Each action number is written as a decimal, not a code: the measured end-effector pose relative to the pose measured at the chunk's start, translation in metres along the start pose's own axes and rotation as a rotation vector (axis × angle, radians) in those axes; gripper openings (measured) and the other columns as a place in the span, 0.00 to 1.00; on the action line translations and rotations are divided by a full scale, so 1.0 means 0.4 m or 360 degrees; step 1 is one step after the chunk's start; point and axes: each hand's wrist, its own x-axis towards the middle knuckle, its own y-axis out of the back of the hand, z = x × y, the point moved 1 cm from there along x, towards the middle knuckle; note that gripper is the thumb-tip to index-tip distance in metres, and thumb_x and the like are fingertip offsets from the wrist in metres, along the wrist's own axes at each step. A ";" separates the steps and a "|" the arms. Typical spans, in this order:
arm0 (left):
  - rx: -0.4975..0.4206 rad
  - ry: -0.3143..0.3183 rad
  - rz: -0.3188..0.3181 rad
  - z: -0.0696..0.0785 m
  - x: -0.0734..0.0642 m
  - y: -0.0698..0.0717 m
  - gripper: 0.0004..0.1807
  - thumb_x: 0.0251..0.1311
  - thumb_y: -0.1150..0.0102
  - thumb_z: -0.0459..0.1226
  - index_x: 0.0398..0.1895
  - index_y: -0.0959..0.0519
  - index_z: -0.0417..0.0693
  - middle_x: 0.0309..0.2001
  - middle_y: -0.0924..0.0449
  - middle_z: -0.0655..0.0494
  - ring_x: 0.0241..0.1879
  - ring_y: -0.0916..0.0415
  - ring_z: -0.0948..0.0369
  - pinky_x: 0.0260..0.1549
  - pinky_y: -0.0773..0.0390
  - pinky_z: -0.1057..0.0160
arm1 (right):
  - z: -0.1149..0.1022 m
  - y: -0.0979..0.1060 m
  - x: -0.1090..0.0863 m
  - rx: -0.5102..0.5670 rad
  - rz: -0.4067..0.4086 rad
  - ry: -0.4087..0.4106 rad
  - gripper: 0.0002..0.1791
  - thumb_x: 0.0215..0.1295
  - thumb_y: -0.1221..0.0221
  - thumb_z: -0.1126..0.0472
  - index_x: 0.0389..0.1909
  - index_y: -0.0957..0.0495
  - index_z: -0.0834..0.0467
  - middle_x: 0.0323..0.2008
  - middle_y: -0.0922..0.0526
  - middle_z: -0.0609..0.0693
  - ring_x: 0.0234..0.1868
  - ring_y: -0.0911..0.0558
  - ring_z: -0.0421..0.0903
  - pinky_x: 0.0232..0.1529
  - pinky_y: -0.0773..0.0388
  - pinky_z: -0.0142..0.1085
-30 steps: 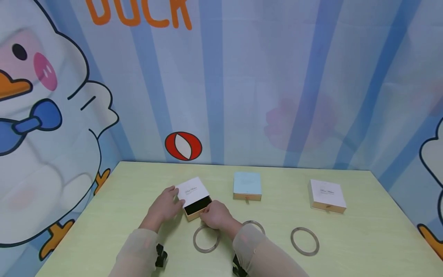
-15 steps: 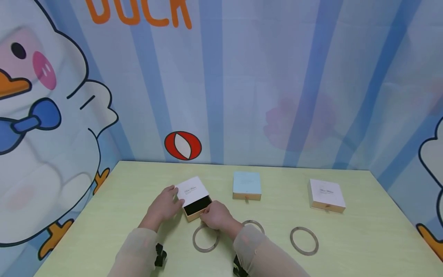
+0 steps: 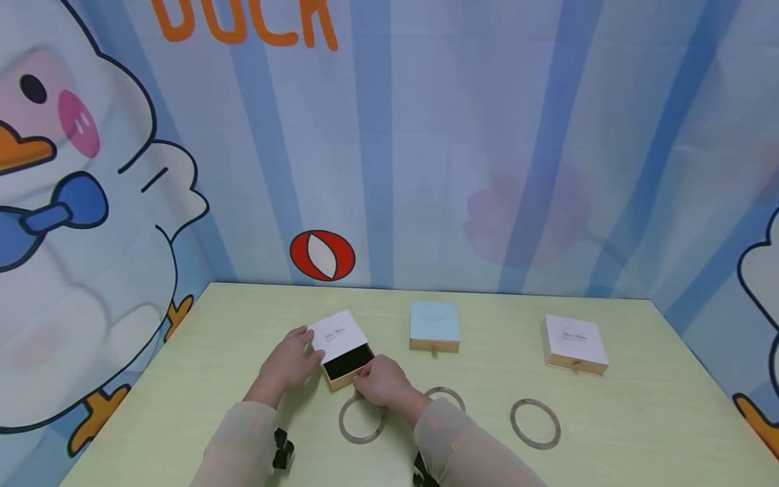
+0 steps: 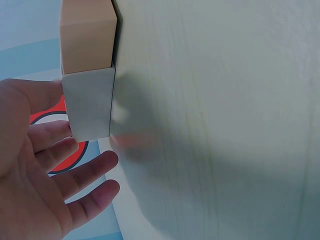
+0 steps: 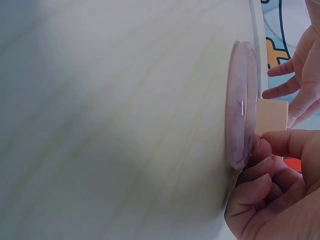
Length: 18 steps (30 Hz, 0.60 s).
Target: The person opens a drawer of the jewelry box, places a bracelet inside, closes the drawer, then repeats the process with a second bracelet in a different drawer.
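Observation:
A white drawer-style gift box [image 3: 337, 335] stands at the left of the table, its tan drawer [image 3: 348, 379] partly out and the dark inside showing. My left hand [image 3: 291, 362] holds the white sleeve by its left side, thumb and fingertips on it; in the left wrist view the outer fingers [image 4: 92, 197] extend past it. At the drawer's front right corner my right hand [image 3: 383, 380] pinches the front, its fingers curled. Just in front lies a greyish translucent bangle [image 3: 362, 441], partly covered by the right hand; the right wrist view shows the bangle [image 5: 241, 105] close by the fingertips.
A second bangle [image 3: 449, 391] lies partly behind the right sleeve, a third bangle [image 3: 535, 445] farther right. Behind them stand a light blue box [image 3: 435, 323] and another white box [image 3: 575, 340], both shut. A printed curtain [image 3: 420, 149] rises behind the table.
My right hand has shifted slightly right and toward me, and the drawer sits a touch farther out. The left hand, bangles and other boxes stay in place.

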 end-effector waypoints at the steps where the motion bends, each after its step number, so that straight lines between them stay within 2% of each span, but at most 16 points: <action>1: 0.0000 -0.0001 0.0000 0.000 0.000 0.000 0.32 0.65 0.48 0.43 0.67 0.39 0.32 0.71 0.46 0.36 0.69 0.47 0.40 0.66 0.43 0.41 | 0.000 0.000 0.000 0.0002 0.0000 0.0003 0.24 0.61 0.44 0.61 0.04 0.33 0.52 0.05 0.40 0.39 0.10 0.39 0.37 0.13 0.46 0.25; 9: 0.0006 0.0002 0.0007 -0.004 0.004 -0.005 0.32 0.65 0.48 0.43 0.67 0.38 0.32 0.71 0.46 0.36 0.69 0.46 0.40 0.66 0.42 0.41 | -0.001 0.001 -0.006 0.0026 -0.0002 -0.0016 0.19 0.61 0.44 0.61 0.12 0.21 0.62 0.07 0.37 0.40 0.12 0.37 0.37 0.13 0.44 0.25; 18: 0.0022 -0.0033 0.0021 -0.003 0.004 -0.003 0.32 0.65 0.48 0.43 0.66 0.38 0.31 0.70 0.45 0.35 0.69 0.46 0.40 0.66 0.42 0.42 | -0.002 0.004 -0.009 0.0020 -0.0005 -0.0007 0.18 0.61 0.44 0.62 0.13 0.20 0.63 0.07 0.37 0.40 0.13 0.36 0.37 0.14 0.43 0.25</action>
